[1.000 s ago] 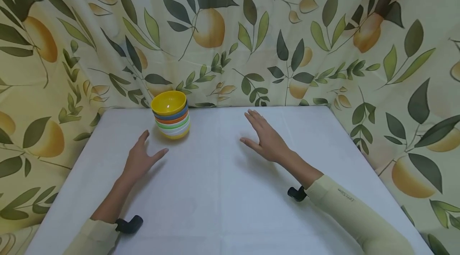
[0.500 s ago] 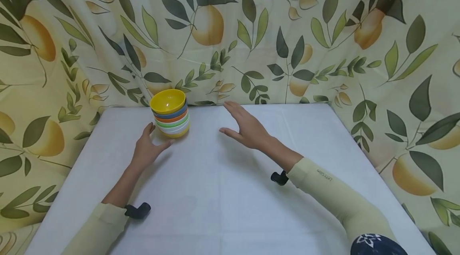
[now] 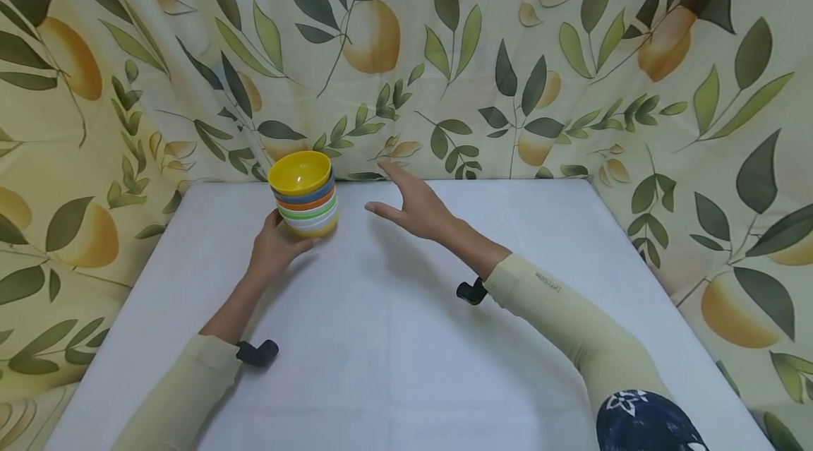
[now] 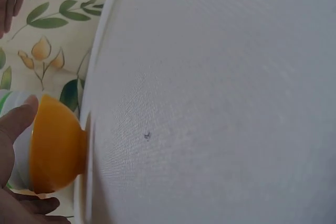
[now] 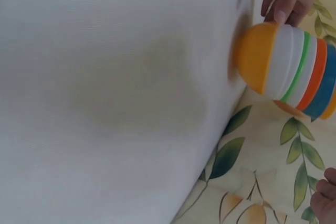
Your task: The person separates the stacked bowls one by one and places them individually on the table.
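Note:
A stack of bowls (image 3: 307, 208) stands near the back edge of the table, left of the middle. Its top bowl is yellow; blue, orange, green-edged and white ones sit below, and the lowest (image 4: 56, 148) is yellow-orange. My left hand (image 3: 274, 248) grips the lower part of the stack from the near left side, thumb in front and fingers behind, partly hidden by the bowls. To the right of the stack, my right hand (image 3: 419, 207) hovers with fingers extended and thumb apart, touching nothing. The right wrist view shows the stack (image 5: 302, 69) with the left thumb against it.
A white-covered table (image 3: 394, 338) spreads below both arms. Behind it and at both sides hangs a curtain (image 3: 521, 13) printed with fruit and leaves. Each wrist carries a small black camera (image 3: 257, 353).
My left hand has moved forward and right until it took hold of the bowl stack. The right hand has come leftward and farther forward, nearer the stack. The stack stays in place.

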Tool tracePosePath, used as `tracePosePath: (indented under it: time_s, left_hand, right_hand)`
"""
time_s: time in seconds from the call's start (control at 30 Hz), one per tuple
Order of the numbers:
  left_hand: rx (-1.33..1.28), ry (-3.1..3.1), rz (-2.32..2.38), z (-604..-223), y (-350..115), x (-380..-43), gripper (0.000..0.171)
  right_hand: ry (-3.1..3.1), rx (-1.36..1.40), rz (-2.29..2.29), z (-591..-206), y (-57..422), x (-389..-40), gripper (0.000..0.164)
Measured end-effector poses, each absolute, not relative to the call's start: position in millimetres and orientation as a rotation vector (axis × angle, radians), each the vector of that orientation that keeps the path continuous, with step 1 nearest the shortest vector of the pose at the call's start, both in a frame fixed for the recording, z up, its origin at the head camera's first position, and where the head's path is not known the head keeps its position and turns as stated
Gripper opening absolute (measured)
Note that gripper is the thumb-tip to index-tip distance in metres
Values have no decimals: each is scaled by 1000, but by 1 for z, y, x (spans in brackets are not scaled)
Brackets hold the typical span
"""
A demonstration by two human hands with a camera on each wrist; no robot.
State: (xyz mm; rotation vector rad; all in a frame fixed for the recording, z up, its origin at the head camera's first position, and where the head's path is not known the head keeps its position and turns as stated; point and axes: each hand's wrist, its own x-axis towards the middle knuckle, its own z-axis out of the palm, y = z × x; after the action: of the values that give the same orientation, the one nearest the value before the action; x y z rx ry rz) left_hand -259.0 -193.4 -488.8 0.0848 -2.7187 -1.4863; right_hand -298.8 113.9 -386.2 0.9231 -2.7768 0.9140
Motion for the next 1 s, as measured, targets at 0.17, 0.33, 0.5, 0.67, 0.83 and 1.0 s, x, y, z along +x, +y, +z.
tracePosePath:
  time_s: [0.17, 0.33, 0.5, 0.67, 0.83, 1.0]
  left_hand:
    - [71, -2686, -1524, -486, -193, -266, 110]
    - [113, -2714, -1515, -491, -194, -267, 109]
    - [94, -2714, -1529, -498, -193, -266, 109]
    - [46, -2698, -1535, -499, -195, -269, 109]
    - [50, -2708, -1539, -500, -197, -269, 110]
    - [56, -2731, -1535, -499, -197, -269, 108]
  right_hand:
    - [-2768, 914, 972, -379, 104, -307, 88]
    - [-2810, 915, 1015, -379, 92, -311, 93]
    - [-2837, 907, 1067, -383, 80, -315, 97]
    - [-2815, 911, 1120, -382, 65, -325, 96]
    - [-2809, 936, 1166, -380, 47, -332, 97]
    - [-2842, 911, 1239, -378, 32, -336, 98]
